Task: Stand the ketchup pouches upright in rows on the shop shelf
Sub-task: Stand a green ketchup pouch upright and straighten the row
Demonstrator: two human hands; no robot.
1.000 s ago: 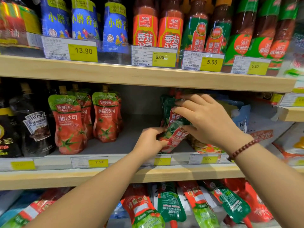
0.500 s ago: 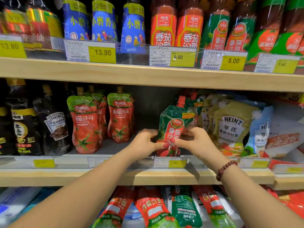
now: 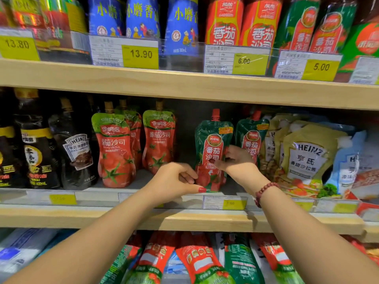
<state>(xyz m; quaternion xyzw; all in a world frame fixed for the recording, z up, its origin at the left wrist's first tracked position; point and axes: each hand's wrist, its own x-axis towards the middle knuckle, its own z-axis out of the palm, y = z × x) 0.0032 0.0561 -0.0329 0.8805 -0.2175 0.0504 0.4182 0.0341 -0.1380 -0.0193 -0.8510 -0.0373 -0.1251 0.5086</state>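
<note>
Standing: green ketchup pouch [image 3: 213, 152] upright on middle shelf [image 3: 205, 220], red spout cap up, near the front edge, just past 12 o'clock of the person's reach.
Left hand: left hand [image 3: 174, 181] at 9 o'clock of that pouch's base, thumb and fingers pinching the lower left corner; light pinch on the pouch, red nail showing at the bottom edge.
Right hand: right hand [image 3: 235, 160] at 3 o'clock of the pouch, fingers [image 3: 217, 163] pressed on the front label, thumb side behind the right edge; grasping the same pouch mid-height.
Wrist: red bead bracelet [image 3: 264, 191] on the right wrist.
Second pouch: second green ketchup pouch [image 3: 251, 140] upright at 3 o'clock of the held one, just beside it, partly hidden behind the right hand.
Red pouches: red tomato ketchup pouches [image 3: 117, 150] upright in two columns at 9 o'clock, well apart from the green pair, bare shelf gap between.
Far left: dark Heinz sauce pouch [image 3: 78, 156] and dark bottles beside the red pouches, further toward 9 o'clock.
Far right: yellow Heinz salad dressing pouches [image 3: 305, 152] at 3 o'clock, leaning, touching the second green pouch's side.
Price tag: yellow price tag [image 3: 233, 203] on the shelf rail directly at 6 o'clock of the held pouch; digits blurred.
Upper shelf: blue sesame oil bottles [image 3: 141, 17] and red ketchup bottles [image 3: 242, 23] at 12 o'clock, tags reading 13.90, 6.00, 5.00.
Lower shelf: mixed red and green pouches [image 3: 194, 261] lying flat at 6 o'clock.
</note>
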